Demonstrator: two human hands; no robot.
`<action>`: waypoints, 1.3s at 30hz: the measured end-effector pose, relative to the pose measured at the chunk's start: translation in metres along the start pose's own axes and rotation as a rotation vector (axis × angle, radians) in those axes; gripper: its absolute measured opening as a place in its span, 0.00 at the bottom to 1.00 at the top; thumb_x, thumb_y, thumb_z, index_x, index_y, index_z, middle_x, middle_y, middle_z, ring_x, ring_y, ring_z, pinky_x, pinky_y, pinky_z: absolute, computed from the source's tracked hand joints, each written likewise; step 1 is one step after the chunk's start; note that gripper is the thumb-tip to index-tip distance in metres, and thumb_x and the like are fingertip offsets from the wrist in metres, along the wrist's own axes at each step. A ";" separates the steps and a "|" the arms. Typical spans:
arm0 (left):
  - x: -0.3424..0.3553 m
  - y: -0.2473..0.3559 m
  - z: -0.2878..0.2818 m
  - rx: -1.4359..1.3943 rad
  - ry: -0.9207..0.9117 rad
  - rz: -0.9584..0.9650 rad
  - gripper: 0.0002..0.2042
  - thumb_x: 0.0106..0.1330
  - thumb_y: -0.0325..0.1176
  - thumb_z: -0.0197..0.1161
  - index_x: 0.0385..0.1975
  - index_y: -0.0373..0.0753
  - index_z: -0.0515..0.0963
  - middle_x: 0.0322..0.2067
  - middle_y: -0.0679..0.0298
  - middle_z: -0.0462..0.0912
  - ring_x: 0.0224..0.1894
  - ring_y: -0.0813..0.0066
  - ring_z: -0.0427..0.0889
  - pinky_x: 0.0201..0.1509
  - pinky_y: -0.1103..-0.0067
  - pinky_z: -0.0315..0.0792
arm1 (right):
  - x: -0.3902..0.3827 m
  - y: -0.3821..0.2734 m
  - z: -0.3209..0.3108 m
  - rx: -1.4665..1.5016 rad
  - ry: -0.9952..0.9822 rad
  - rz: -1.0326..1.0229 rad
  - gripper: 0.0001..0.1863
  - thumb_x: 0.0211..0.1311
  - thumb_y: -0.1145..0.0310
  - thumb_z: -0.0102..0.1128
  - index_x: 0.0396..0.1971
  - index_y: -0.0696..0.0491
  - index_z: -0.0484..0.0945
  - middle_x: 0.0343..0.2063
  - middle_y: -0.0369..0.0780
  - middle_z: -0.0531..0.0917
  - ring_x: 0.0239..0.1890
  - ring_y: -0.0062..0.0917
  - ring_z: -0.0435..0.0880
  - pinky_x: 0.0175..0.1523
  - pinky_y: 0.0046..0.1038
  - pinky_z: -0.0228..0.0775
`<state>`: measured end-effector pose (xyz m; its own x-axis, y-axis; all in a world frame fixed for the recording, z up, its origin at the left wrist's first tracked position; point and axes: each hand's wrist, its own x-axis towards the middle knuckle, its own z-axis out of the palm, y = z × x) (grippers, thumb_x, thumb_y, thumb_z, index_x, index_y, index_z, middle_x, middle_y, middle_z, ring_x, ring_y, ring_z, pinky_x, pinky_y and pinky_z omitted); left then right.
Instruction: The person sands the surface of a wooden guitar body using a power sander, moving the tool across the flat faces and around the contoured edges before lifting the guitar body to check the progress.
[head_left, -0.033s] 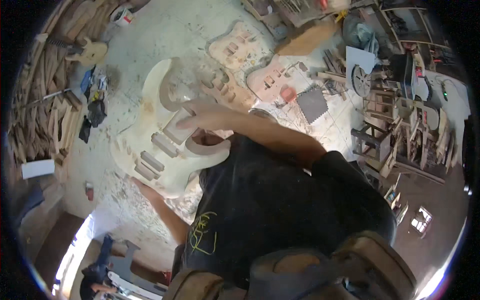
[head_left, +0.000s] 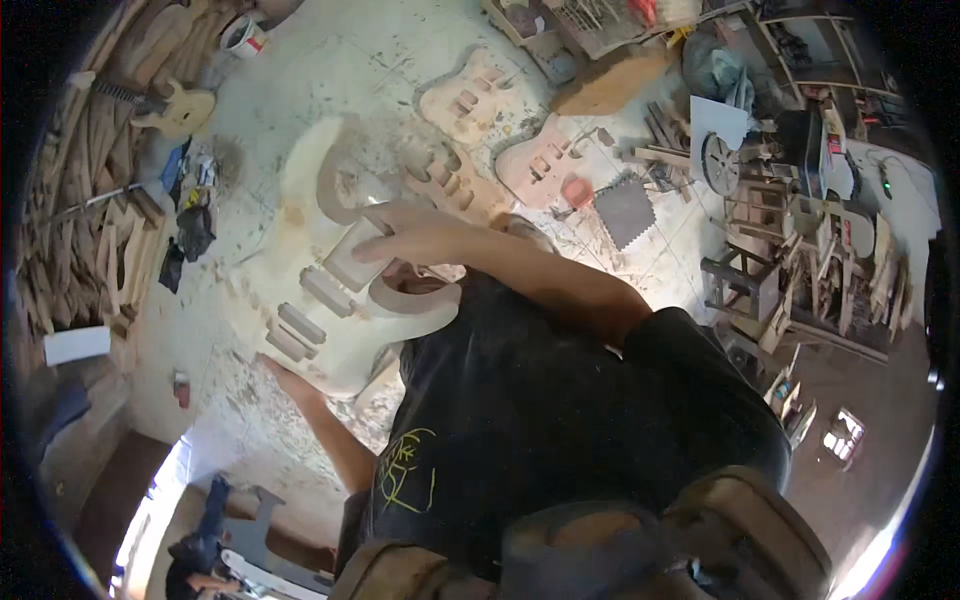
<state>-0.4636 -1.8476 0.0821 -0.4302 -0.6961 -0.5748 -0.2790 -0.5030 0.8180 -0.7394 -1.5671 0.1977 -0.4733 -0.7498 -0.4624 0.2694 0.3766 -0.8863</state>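
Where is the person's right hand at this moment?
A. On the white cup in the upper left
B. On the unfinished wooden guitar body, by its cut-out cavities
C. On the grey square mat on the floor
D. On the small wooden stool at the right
B: the right hand lies flat on the pale guitar body, its fingers beside the routed cavities.

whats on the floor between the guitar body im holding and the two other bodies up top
In the head view, one more wooden guitar body lies there, on the dusty floor.
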 end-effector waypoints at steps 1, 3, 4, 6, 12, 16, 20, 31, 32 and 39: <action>0.019 0.016 0.004 -0.032 -0.071 -0.020 0.37 0.82 0.63 0.34 0.79 0.41 0.54 0.77 0.55 0.59 0.75 0.53 0.63 0.78 0.59 0.62 | 0.000 -0.021 0.002 0.024 0.014 0.055 0.36 0.59 0.48 0.72 0.57 0.63 0.81 0.46 0.47 0.85 0.46 0.30 0.87 0.52 0.29 0.78; 0.042 0.053 0.012 -0.037 -0.098 -0.061 0.36 0.82 0.62 0.34 0.79 0.41 0.54 0.76 0.56 0.61 0.75 0.54 0.64 0.78 0.59 0.63 | 0.012 -0.051 0.007 0.048 0.015 0.046 0.37 0.61 0.46 0.71 0.59 0.61 0.80 0.48 0.47 0.85 0.46 0.30 0.87 0.53 0.30 0.78; 0.050 0.075 0.016 -0.051 -0.118 -0.051 0.36 0.82 0.63 0.35 0.79 0.41 0.55 0.75 0.56 0.62 0.74 0.55 0.66 0.77 0.60 0.64 | 0.021 -0.067 0.006 0.052 -0.002 -0.001 0.38 0.63 0.44 0.70 0.61 0.60 0.79 0.50 0.46 0.84 0.46 0.30 0.87 0.55 0.31 0.78; 0.080 0.096 0.028 -0.091 -0.226 0.008 0.36 0.83 0.62 0.36 0.78 0.39 0.57 0.74 0.56 0.66 0.71 0.56 0.70 0.73 0.61 0.69 | 0.041 -0.061 -0.002 0.348 0.133 -0.036 0.42 0.66 0.38 0.66 0.67 0.58 0.74 0.55 0.46 0.83 0.50 0.35 0.87 0.60 0.38 0.76; 0.142 0.144 0.108 -0.239 -0.396 0.100 0.29 0.83 0.51 0.49 0.70 0.31 0.67 0.62 0.55 0.80 0.60 0.63 0.82 0.64 0.68 0.76 | 0.076 -0.036 -0.098 1.042 -0.238 -0.398 0.69 0.51 0.10 0.44 0.69 0.65 0.65 0.56 0.55 0.80 0.53 0.46 0.81 0.61 0.47 0.73; 0.132 0.197 0.158 -0.400 -0.569 0.187 0.27 0.81 0.49 0.53 0.67 0.31 0.71 0.59 0.54 0.82 0.59 0.63 0.83 0.65 0.68 0.76 | 0.086 -0.061 -0.118 1.154 -0.188 -0.559 0.72 0.48 0.11 0.50 0.74 0.64 0.59 0.66 0.57 0.73 0.62 0.49 0.76 0.67 0.46 0.69; 0.161 0.227 0.183 -0.523 -0.605 0.137 0.26 0.81 0.47 0.53 0.67 0.31 0.70 0.60 0.54 0.81 0.60 0.61 0.82 0.66 0.67 0.75 | 0.102 -0.097 -0.125 1.139 -0.091 -0.680 0.72 0.47 0.12 0.53 0.76 0.60 0.56 0.70 0.55 0.70 0.65 0.50 0.74 0.71 0.48 0.65; 0.237 0.284 0.302 -0.529 -0.971 0.198 0.30 0.75 0.27 0.60 0.75 0.38 0.59 0.70 0.55 0.71 0.71 0.57 0.71 0.75 0.58 0.68 | 0.269 -0.134 -0.079 1.079 0.505 -0.678 0.42 0.70 0.45 0.63 0.74 0.52 0.59 0.68 0.42 0.73 0.68 0.34 0.75 0.70 0.48 0.70; 0.243 0.288 0.309 -0.506 -0.990 0.183 0.30 0.75 0.27 0.60 0.75 0.38 0.59 0.70 0.55 0.71 0.71 0.57 0.71 0.75 0.58 0.68 | 0.280 -0.146 -0.087 1.154 0.575 -0.627 0.35 0.70 0.65 0.64 0.73 0.53 0.61 0.65 0.43 0.75 0.67 0.34 0.75 0.69 0.43 0.72; 0.314 0.317 0.357 -0.398 -1.114 0.100 0.30 0.77 0.31 0.55 0.77 0.39 0.57 0.72 0.56 0.70 0.72 0.55 0.71 0.77 0.57 0.64 | 0.299 -0.161 -0.147 1.015 0.611 -0.739 0.37 0.61 0.73 0.67 0.71 0.55 0.64 0.60 0.42 0.79 0.63 0.31 0.79 0.68 0.37 0.73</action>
<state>-0.9934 -2.0433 0.1690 -0.9999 -0.0110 -0.0113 0.0004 -0.7328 0.6804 -1.0475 -1.7722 0.1987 -0.9865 -0.1478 -0.0708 0.1583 -0.7482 -0.6443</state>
